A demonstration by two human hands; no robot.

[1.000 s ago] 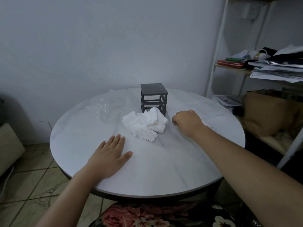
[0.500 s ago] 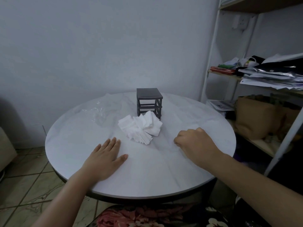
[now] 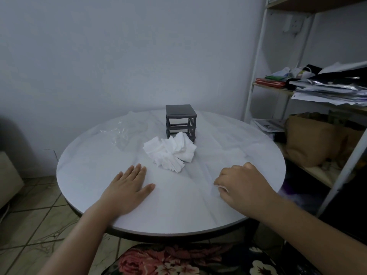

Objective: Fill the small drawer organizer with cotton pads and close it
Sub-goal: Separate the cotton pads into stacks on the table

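A small dark grey drawer organizer (image 3: 180,121) stands at the far middle of the round white table (image 3: 178,211). Its front shows dark gaps between horizontal bars. A loose heap of white square cotton pads (image 3: 170,153) lies right in front of it, touching its base. My left hand (image 3: 127,192) lies flat on the table, fingers straight, near the heap's left front. My right hand (image 3: 240,187) rests on the table to the right of the heap with its fingers curled under. A small white speck shows at its fingertips; what it is I cannot tell.
A crumpled clear plastic wrapper (image 3: 119,133) lies on the table's far left. A white shelf rack (image 3: 258,62) with papers (image 3: 327,90) and a brown paper bag (image 3: 309,139) stands close on the right. A floral fabric (image 3: 178,259) is below the near edge.
My right hand, still curled, has drawn back from beside the cotton pads toward the table's near right. My left hand has stayed flat in place. The view has shifted slightly.
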